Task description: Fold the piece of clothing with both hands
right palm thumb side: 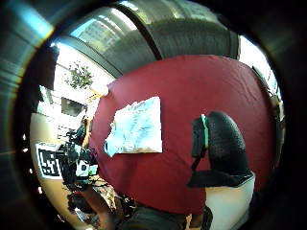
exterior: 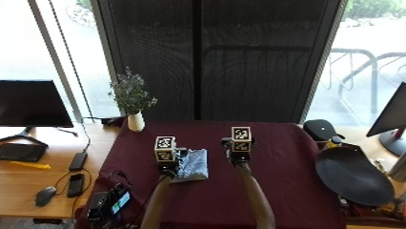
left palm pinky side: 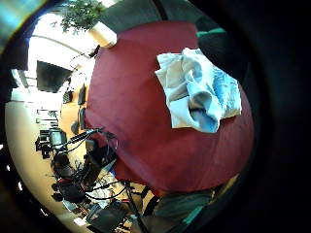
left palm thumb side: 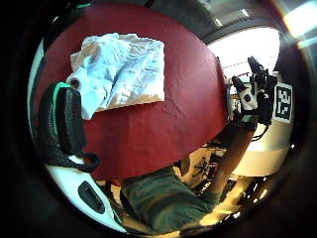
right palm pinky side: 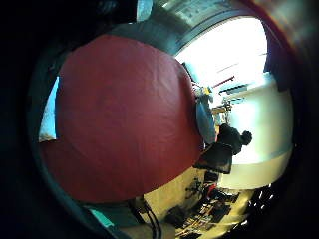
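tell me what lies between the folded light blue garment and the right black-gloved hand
Only bare dark red tablecloth lies between the folded light blue garment and the right black-gloved hand, as the outside view shows.

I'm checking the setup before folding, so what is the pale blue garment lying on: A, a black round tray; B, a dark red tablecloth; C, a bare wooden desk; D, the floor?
B: the garment lies crumpled on the dark red tablecloth covering the table.
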